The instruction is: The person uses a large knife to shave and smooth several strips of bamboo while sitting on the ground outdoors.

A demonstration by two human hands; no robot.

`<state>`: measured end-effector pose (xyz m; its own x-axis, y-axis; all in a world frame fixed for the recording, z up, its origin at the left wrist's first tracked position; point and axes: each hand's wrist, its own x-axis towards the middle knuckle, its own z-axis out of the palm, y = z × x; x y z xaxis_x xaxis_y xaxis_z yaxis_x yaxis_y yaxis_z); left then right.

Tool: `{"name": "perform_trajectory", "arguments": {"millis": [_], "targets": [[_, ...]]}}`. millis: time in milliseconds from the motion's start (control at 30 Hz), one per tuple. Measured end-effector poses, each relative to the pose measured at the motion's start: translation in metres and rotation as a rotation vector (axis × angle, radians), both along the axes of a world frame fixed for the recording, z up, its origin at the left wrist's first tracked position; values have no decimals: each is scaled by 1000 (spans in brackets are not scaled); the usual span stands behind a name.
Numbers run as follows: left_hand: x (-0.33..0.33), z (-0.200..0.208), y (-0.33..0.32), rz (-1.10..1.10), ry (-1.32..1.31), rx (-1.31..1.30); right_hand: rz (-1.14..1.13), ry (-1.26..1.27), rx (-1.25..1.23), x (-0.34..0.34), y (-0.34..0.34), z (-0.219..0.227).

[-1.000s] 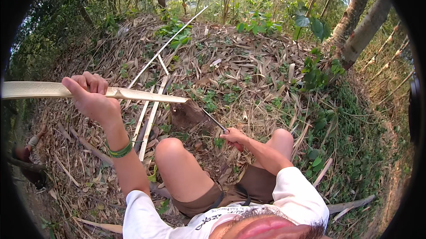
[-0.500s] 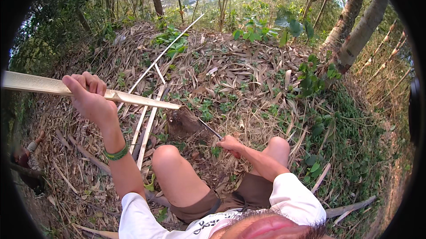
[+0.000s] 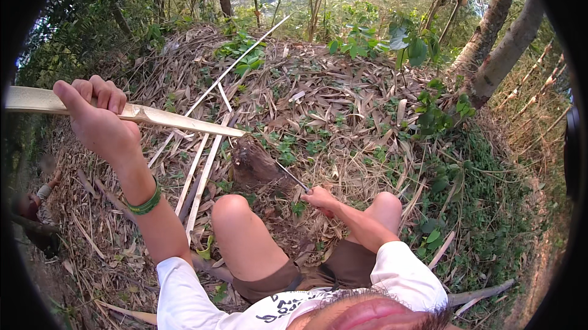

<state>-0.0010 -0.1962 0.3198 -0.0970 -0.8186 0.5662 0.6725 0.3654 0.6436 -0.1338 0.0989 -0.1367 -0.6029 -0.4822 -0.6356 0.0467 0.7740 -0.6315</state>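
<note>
My left hand [image 3: 101, 116] is closed around a long, pale split bamboo strip [image 3: 184, 123], held at the far left. The strip slopes down to the right, and its tapered end lies at the top of a dark wooden stump [image 3: 260, 166]; whether they touch I cannot tell. In front of my knees my right hand [image 3: 320, 199] grips the handle of a long-bladed knife [image 3: 294, 178]. Its blade shows as a narrow dark line pointing up and left, its tip beside the stump's right side and apart from the strip.
More pale bamboo strips [image 3: 205, 174] lie on the leaf-covered ground left of the stump. Tree trunks [image 3: 508, 48] rise at the far right, with vines and leafy plants below. Another person [image 3: 43, 207] is at the left edge. My bent knees flank the near ground.
My left hand has moved left and slightly up, drawing the bamboo strip along with it. My right hand and the knife stay nearly in place. The whole view has shifted a little.
</note>
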Motion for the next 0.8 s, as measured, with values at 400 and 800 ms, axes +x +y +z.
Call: {"name": "perform_trajectory", "arguments": {"millis": [400,800], "targets": [[-19,-19,-13,-67,-131,-53,-22,51,-14,-4,-8,-8],[-18,-31,-35,-180,-215,-233,-155,179,-303,16,-40,42]]}}
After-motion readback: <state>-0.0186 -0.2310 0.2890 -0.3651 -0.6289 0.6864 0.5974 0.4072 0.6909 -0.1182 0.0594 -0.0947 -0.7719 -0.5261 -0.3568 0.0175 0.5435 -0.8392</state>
